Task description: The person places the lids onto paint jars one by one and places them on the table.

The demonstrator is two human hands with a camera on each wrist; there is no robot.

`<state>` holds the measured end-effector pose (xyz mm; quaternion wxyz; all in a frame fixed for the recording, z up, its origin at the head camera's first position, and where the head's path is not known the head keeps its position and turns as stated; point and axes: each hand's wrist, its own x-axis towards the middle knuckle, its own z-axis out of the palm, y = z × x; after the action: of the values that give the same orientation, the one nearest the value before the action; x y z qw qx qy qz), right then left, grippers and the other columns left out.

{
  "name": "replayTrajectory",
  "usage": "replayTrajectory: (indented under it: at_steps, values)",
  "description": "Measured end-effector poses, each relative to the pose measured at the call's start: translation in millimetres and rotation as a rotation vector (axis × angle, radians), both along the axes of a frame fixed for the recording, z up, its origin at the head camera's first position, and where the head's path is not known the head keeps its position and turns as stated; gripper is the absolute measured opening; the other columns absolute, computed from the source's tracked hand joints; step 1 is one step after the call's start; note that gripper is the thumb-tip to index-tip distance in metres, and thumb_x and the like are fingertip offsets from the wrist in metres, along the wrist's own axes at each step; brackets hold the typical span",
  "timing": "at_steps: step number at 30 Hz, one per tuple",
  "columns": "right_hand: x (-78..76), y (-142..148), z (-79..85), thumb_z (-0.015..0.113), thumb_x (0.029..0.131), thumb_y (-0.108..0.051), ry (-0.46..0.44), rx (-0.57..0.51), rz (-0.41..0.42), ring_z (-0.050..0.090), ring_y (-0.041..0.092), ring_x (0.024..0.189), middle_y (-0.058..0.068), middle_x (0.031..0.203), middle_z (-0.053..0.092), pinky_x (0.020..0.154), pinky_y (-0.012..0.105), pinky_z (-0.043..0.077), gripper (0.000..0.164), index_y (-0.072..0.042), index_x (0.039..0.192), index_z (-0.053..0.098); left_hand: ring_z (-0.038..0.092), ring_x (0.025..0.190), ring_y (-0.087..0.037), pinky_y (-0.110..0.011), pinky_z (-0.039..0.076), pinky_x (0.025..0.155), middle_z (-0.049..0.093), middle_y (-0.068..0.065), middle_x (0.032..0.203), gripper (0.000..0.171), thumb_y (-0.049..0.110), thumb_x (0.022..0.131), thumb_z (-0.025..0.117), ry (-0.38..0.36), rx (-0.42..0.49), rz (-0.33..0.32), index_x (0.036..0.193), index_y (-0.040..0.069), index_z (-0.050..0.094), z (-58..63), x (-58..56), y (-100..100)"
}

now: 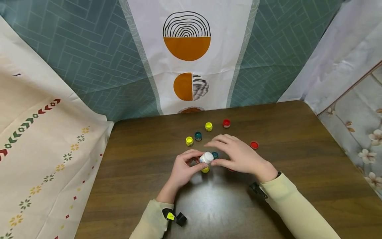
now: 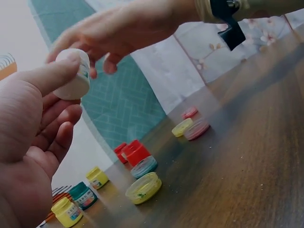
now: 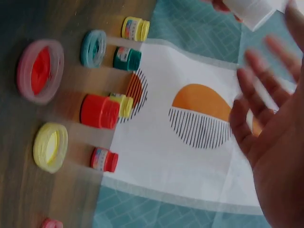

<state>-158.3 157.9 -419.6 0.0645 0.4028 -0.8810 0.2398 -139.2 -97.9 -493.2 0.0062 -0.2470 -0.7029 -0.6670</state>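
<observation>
My left hand [image 1: 185, 168] holds a small white paint jar [image 1: 206, 157] above the table, pinched between thumb and fingers. In the left wrist view the thumb presses on the jar's [image 2: 75, 76] upper part; whether a lid is on it I cannot tell. To the right of the jar, and apart from it, is my right hand [image 1: 237, 153], its fingers spread and loosely bent with nothing held. Those fingers are blurred in the right wrist view. Just below the hands lie a teal lid [image 1: 215, 155] and a yellow lid [image 1: 205, 169].
Beyond the hands stand yellow jars [image 1: 189, 141], a green jar [image 1: 198, 136] and red jars [image 3: 99, 111]. Round red lids [image 3: 40, 71] and another yellow lid [image 3: 50, 147] lie on the brown table [image 1: 134, 186]. Patterned cloth [image 1: 191, 66] hangs behind the far edge.
</observation>
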Motion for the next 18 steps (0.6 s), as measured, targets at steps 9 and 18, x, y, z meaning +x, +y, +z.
replayTrajectory:
  at_steps: [9,18]
  values:
    - [-1.8,2.7,-2.5,0.089,0.087,-0.027,0.126,-0.051,0.166,0.058,0.013,0.104,-0.007,0.122,0.065,0.092,0.036,0.053,0.053,-0.026,0.138,0.072,0.064,0.098,-0.02,-0.029,0.056,0.087,0.073,-0.015,0.116,0.026,0.001,0.092,0.083,-0.041,0.059,-0.079,0.118,-0.002,0.078,0.9,-0.8,-2.0]
    - [2.9,-10.2,-11.9,0.058,0.104,-0.064,0.179,0.048,0.043,0.05,0.014,0.09,-0.007,0.1,0.058,0.082,0.033,0.047,0.047,-0.017,0.104,0.066,0.063,0.087,-0.021,-0.03,0.055,0.076,0.075,-0.01,0.105,0.028,-0.002,0.087,0.088,0.047,0.035,-0.044,0.114,-0.001,0.08,1.9,2.2,4.5]
